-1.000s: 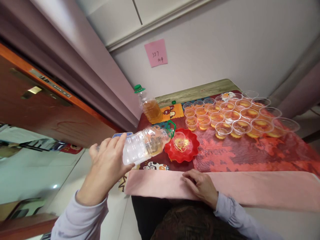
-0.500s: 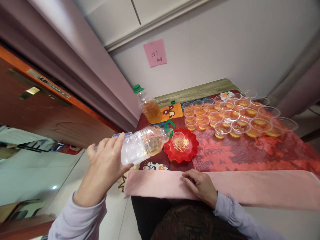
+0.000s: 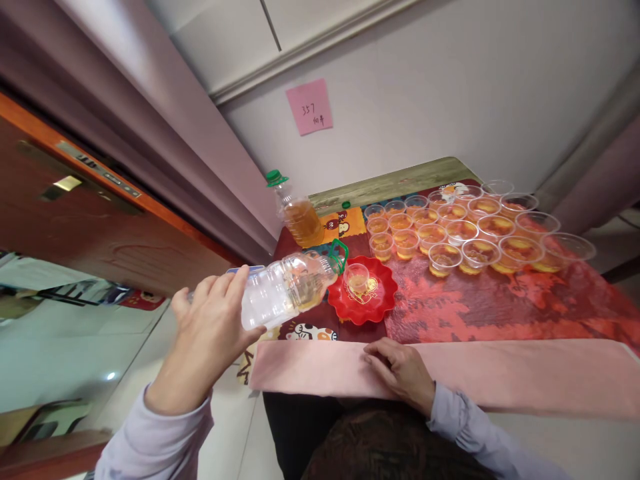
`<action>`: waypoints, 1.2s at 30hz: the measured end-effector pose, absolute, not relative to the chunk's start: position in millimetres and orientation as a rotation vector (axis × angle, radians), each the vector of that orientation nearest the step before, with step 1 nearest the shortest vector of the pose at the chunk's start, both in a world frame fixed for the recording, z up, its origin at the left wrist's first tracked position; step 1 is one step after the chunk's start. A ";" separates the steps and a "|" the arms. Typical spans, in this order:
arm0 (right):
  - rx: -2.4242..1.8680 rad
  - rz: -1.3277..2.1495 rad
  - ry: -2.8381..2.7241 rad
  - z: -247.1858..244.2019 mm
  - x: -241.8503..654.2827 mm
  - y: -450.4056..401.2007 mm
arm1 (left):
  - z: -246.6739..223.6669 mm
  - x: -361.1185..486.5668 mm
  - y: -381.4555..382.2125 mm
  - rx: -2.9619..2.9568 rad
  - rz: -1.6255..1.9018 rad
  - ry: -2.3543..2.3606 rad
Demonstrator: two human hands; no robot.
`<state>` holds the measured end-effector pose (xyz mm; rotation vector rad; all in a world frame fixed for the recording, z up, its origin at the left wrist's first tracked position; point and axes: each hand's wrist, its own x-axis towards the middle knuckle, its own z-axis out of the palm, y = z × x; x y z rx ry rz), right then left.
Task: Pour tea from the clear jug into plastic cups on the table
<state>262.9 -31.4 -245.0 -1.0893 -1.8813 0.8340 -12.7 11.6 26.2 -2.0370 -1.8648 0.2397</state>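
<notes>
My left hand is wrapped round a clear plastic bottle with a green ring handle at its neck. The bottle lies tilted almost level, its neck pointing right; a little yellow liquid lies in it near the shoulder. Its mouth is beside a small clear plastic cup. That cup stands in a red scalloped plate and holds a little yellow liquid. My right hand rests on the pink cloth along the table's front edge, fingers loosely curled, with nothing seen in them.
Several clear cups of yellow liquid stand in rows on the right of the table. Behind the held bottle stands another bottle of amber liquid with a green cap. A loose green cap lies farther back. A wooden door is at left.
The bottle and both hands stay almost in place. Slightly less yellow liquid shows in the bottle's shoulder than before.
</notes>
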 end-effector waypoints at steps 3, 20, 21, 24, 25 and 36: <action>-1.089 0.831 -1.880 -244.9 262.4 -31.6 | 27.9 -11.2 11.3 -2.033 0.252 -1.865; -1.091 0.840 -1.883 -242.6 262.8 -31.7 | 30.6 -6.6 9.5 -2.025 0.229 -1.847; -1.091 0.842 -1.881 -242.6 262.8 -31.8 | 30.5 -6.6 9.7 -2.027 0.233 -1.848; -1.095 0.841 -1.874 -243.4 262.5 -32.0 | 30.2 -7.2 10.1 -2.028 0.234 -1.848; -1.096 0.841 -1.873 -243.7 262.4 -32.1 | 30.0 -7.6 10.0 -2.029 0.235 -1.847; -1.096 0.838 -1.883 -243.4 261.8 -32.1 | 29.9 -6.3 9.3 -2.041 0.229 -1.838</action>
